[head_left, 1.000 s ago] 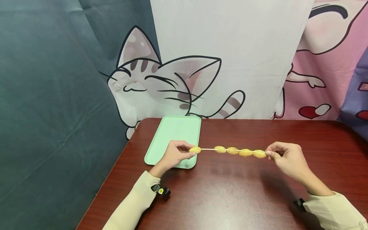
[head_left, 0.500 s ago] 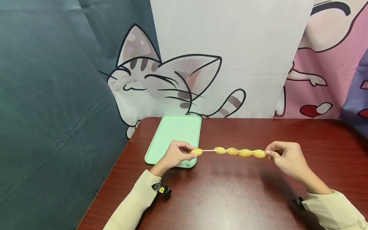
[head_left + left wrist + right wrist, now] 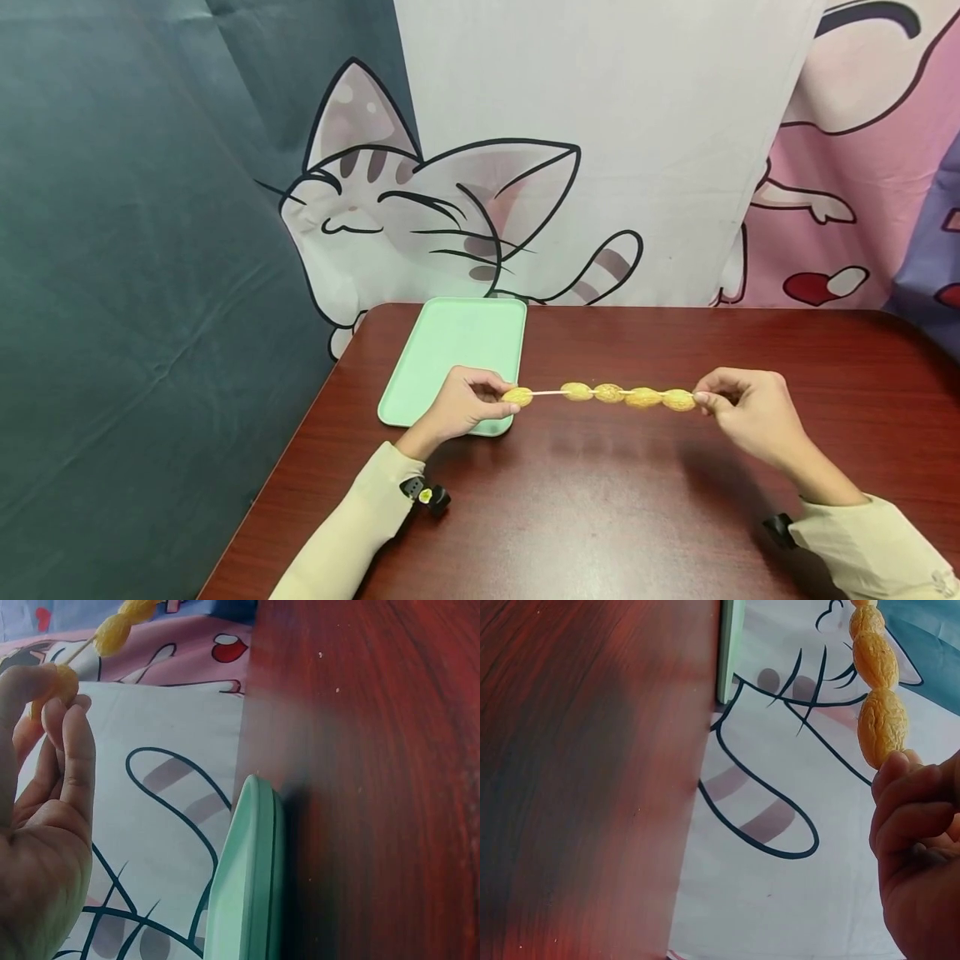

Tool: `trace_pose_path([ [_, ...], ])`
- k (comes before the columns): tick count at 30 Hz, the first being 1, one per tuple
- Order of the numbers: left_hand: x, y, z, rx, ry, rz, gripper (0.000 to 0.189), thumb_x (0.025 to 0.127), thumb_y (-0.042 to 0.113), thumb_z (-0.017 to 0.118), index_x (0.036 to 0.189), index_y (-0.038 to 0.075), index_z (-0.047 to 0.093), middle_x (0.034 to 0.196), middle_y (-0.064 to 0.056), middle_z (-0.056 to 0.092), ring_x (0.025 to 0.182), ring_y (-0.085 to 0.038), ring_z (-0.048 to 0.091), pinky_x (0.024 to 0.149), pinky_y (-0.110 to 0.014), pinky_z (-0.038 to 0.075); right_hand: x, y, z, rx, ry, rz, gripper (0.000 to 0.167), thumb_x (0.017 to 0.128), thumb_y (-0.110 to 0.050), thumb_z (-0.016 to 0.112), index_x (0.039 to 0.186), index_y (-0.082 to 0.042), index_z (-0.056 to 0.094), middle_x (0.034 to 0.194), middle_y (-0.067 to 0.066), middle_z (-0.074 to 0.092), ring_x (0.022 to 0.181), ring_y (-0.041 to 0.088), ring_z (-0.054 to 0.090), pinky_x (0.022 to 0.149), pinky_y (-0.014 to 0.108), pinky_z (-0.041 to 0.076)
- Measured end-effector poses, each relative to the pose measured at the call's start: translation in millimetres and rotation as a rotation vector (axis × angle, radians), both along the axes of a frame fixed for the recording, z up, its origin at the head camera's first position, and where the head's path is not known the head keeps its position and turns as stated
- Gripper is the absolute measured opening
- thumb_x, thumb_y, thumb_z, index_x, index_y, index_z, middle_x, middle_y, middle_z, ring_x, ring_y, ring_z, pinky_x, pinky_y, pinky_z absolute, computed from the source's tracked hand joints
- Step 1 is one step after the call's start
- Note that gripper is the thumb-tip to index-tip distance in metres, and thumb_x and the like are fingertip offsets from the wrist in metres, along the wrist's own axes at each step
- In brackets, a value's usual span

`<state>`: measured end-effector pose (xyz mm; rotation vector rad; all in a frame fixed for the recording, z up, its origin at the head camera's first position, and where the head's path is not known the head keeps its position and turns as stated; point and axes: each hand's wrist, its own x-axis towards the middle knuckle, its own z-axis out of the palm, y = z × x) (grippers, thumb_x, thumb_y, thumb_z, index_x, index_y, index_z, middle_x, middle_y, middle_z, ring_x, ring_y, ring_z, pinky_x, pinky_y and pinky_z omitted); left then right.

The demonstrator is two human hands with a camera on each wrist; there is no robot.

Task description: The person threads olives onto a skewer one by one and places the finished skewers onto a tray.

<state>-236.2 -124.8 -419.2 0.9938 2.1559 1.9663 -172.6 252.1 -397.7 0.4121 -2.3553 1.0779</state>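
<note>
A thin pale skewer [image 3: 547,392] is held level above the table, with several yellow, wrinkled oval food pieces [image 3: 642,397] threaded on its right part. My left hand [image 3: 468,403] pinches a single yellow oval piece [image 3: 517,397] between thumb and fingers at the skewer's left end. A short bare stretch of stick separates that piece from the row. At the other end, my right hand [image 3: 753,414] pinches the skewer's tip right beside the last piece. In the right wrist view, the row of wrinkled pieces [image 3: 883,727] rises from the fingertips, which hide the stick's end.
A light green tray [image 3: 465,333] lies on the dark red-brown wooden table [image 3: 600,517], behind and partly covered by my left hand. Hanging cloth with a cartoon cat [image 3: 450,208] backs the table's far edge.
My left hand has shifted slightly to the right with its yellow piece, so the bare stretch of skewer is a little shorter. The right hand stays nearly still.
</note>
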Motion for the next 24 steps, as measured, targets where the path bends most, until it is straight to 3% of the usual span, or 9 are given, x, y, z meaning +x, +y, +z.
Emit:
trace_pose_path([
  [8,2.3,2.1,-1.3,0.011,0.044,-0.002,0.018,0.075,-0.014,0.078,0.092,-0.014,0.072,0.085,-0.011,0.072,0.066,-0.009,0.062,0.057,-0.017,0.05,0.6,1,-0.2,0.002,-0.01,0.003,0.029,0.075,0.015,0.075,0.068,-0.013,0.068,0.055,-0.008,0.057,0.047,-0.001,0.047,0.041,0.016,0.034],
  [16,2.9,5.0,-3.7,0.029,0.058,-0.005,0.018,0.074,-0.014,0.078,0.091,-0.013,0.072,0.085,-0.017,0.072,0.067,-0.009,0.063,0.058,-0.018,0.051,1.6,2,-0.3,0.002,0.005,-0.002,0.03,0.074,0.015,0.075,0.068,-0.014,0.068,0.055,-0.007,0.057,0.047,-0.001,0.046,0.04,0.016,0.034],
  [20,2.2,7.2,-5.2,0.116,0.06,0.014,0.024,0.078,-0.01,0.078,0.099,-0.017,0.069,0.091,-0.011,0.073,0.074,-0.009,0.066,0.064,-0.019,0.055,1.4,3,1.1,-0.051,0.03,0.015,0.03,0.073,0.018,0.073,0.07,-0.011,0.069,0.056,-0.005,0.059,0.047,-0.002,0.048,0.04,0.017,0.035],
  [24,2.4,17.2,-1.4,0.291,0.033,0.062,0.044,0.08,0.004,0.081,0.109,-0.024,0.062,0.097,-0.001,0.074,0.085,-0.011,0.07,0.073,-0.022,0.058,2.0,2,0.9,-0.124,0.03,0.03,0.026,0.076,0.02,0.071,0.074,-0.006,0.069,0.059,-0.003,0.062,0.049,-0.002,0.051,0.041,0.016,0.037],
])
